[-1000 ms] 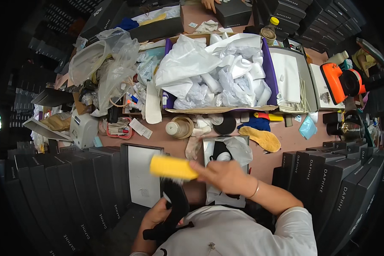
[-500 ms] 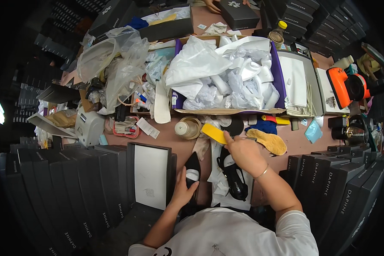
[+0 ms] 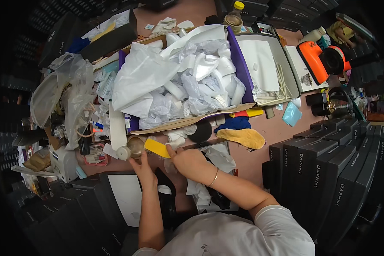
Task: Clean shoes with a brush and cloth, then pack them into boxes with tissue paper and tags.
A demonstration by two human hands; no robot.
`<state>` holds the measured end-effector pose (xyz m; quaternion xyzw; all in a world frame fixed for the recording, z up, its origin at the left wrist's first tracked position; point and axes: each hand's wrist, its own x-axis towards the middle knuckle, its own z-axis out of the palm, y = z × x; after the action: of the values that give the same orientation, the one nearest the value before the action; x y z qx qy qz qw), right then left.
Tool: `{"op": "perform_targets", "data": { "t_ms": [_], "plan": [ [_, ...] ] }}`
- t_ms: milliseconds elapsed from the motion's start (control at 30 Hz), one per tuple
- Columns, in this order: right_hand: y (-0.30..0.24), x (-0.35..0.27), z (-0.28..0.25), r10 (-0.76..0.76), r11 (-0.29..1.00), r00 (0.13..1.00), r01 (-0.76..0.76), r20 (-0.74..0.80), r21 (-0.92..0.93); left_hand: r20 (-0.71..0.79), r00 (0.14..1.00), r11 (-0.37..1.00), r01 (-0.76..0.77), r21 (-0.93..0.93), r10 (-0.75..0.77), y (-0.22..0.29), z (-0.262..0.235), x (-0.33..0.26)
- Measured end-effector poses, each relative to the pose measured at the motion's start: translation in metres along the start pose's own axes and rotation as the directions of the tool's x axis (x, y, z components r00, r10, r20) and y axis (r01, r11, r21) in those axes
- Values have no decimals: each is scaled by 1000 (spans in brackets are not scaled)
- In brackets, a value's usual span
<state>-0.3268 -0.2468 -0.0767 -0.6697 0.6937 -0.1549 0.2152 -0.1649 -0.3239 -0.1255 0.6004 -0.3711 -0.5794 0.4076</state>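
My left hand (image 3: 146, 174) reaches to the near side of a clear jar (image 3: 135, 146) and a round white cap (image 3: 123, 152) beside it. Its thumb and forefinger are apart; whether they touch the jar, I cannot tell. A flat yellow block (image 3: 157, 148), maybe a sponge, is pinched in my right hand (image 3: 191, 163) just right of the jar. One black pointed shoe (image 3: 165, 187) with a white inside lies by my left forearm. Another black shoe (image 3: 217, 198) rests on white paper (image 3: 221, 158), partly hidden under my right arm.
A large purple-edged box (image 3: 241, 64) full of white paper and padding stands ahead. Dark shoe boxes (image 3: 324, 170) line both sides. A tan insole (image 3: 243, 137), blue cloth (image 3: 234, 124) and an orange device (image 3: 313, 62) lie to the right; plastic bags (image 3: 59, 89) are at left.
My left hand has let go of the black shoe and moved up to the jar. My right hand has carried the yellow block left and nearer. The whole view has shifted and tilted.
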Motion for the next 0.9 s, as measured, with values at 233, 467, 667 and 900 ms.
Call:
{"op": "perform_targets", "data": {
  "t_ms": [233, 467, 667, 900],
  "plan": [
    [4, -32, -44, 30, 994, 1000, -29, -5, 105, -42, 997, 992, 64, -111, -69, -4, 2, 1],
    [97, -173, -46, 432, 893, 863, -367, -263, 263, 326, 906, 900, -359, 247, 272, -4, 6, -97],
    [126, -179, -12, 401, 915, 850, -358, -342, 185, 697, 567, 592, -766, 250, 439, 34, 62, -90],
    [180, -109, -1, 387, 922, 806, -337, -447, 191, 847, 362, 225, -929, 294, 389, 98, 151, 4]
  ]
}}
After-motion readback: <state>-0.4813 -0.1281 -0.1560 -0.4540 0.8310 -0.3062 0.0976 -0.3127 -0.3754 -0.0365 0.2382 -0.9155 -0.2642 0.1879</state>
